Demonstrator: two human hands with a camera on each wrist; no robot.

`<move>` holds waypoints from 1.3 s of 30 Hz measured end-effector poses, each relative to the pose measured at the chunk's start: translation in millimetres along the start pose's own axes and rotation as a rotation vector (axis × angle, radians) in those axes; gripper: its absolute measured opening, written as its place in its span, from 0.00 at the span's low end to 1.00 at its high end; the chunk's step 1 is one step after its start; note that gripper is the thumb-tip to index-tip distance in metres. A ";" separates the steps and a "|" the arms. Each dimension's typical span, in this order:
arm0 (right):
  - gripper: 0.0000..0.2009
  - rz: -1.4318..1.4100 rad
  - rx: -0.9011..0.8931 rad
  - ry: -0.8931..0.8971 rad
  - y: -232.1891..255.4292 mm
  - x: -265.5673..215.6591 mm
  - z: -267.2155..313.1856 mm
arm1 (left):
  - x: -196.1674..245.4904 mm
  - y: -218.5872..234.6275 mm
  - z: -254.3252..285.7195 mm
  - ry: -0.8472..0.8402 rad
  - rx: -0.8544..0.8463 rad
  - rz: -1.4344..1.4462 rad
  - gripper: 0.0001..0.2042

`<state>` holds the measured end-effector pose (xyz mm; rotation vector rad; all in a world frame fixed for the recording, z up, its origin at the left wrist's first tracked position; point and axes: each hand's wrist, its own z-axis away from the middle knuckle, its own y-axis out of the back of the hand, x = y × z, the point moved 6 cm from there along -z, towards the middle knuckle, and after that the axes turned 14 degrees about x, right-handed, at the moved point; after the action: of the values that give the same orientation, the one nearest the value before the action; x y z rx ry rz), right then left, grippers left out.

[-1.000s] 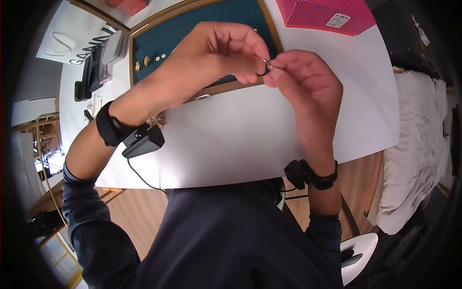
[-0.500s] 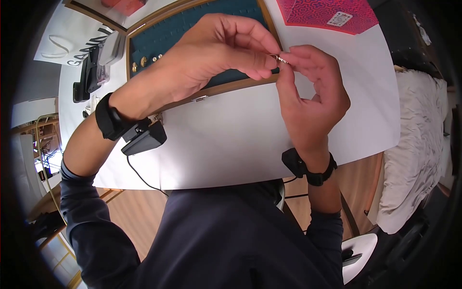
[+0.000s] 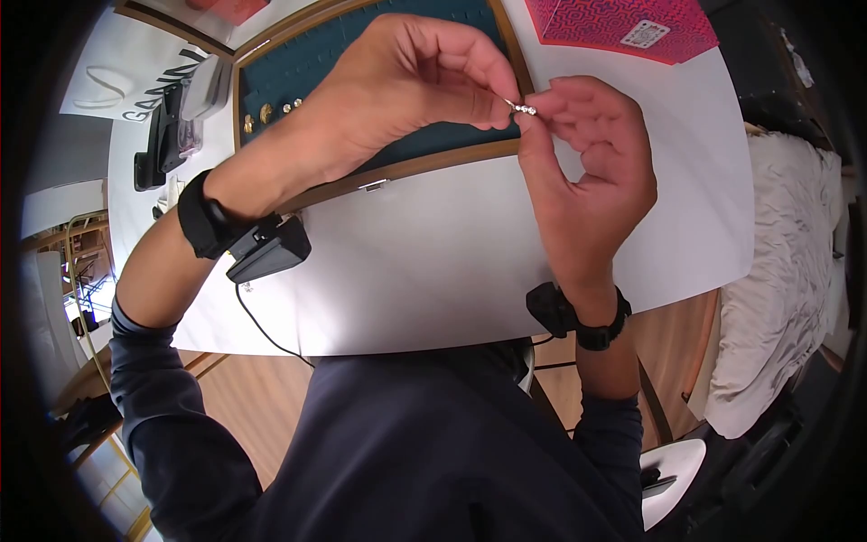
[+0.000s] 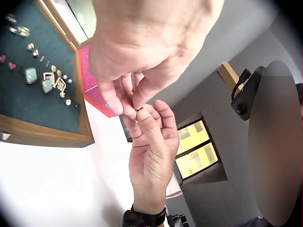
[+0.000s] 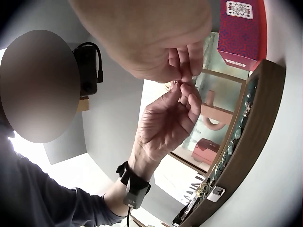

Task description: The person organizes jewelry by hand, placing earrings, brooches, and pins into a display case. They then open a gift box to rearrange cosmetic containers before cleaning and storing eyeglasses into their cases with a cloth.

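Observation:
Over the near right corner of a wood-framed jewelry case [image 3: 397, 170], both hands meet at a small earring [image 3: 524, 109] with a row of clear sparkling stones. My left hand [image 3: 397, 95] pinches one end between thumb and forefinger. From the right, my right hand [image 3: 596, 172] pinches the other end, its remaining fingers loosely curled. Fingertips hide most of the earring in both wrist views. Inside the case, on a dark green lining, sit gold earrings [image 3: 265, 113], green-stone earrings [image 4: 31, 75] and pink studs [image 4: 12, 65].
A pink-and-red patterned box [image 3: 623, 27] stands behind the right hand. At left are a white paper bag [image 3: 113, 86], a dark case [image 3: 163, 135] and a pale box [image 3: 206, 88]. The jewelry case's glass lid [image 5: 220, 94] stands raised. A cable [image 3: 262, 330] crosses the table's front edge.
Both hands have shifted slightly away from the body, and the right hand has turned so its palm shows more. The earring's row of stones now shows more plainly between the fingertips.

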<state>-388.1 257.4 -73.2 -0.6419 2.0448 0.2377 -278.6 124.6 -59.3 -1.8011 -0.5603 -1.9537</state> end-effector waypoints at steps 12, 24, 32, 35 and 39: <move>0.06 0.148 0.007 -0.061 -36.6 24.4 -52.2 | 14.4 12.7 -77.6 -0.137 -0.130 -0.437 0.02; 0.09 0.554 -0.440 0.217 -61.6 101.4 -56.9 | -34.8 43.0 -124.8 -0.148 -0.080 -0.722 0.03; 0.07 0.590 -0.396 0.382 -49.9 81.7 -46.6 | -46.7 40.4 -125.6 -0.229 -0.019 -0.840 0.04; 0.10 0.640 -0.412 0.432 -39.2 77.4 -46.7 | -49.0 42.4 -126.0 -0.250 -0.003 -0.867 0.05; 0.15 0.678 -0.539 0.655 -42.2 71.0 -33.2 | -46.5 43.1 -129.1 -0.264 0.008 -0.882 0.05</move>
<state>-419.7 183.6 -111.6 -0.3251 2.8156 1.1251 -358.0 18.6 -115.4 -2.0082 -1.6715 -2.1891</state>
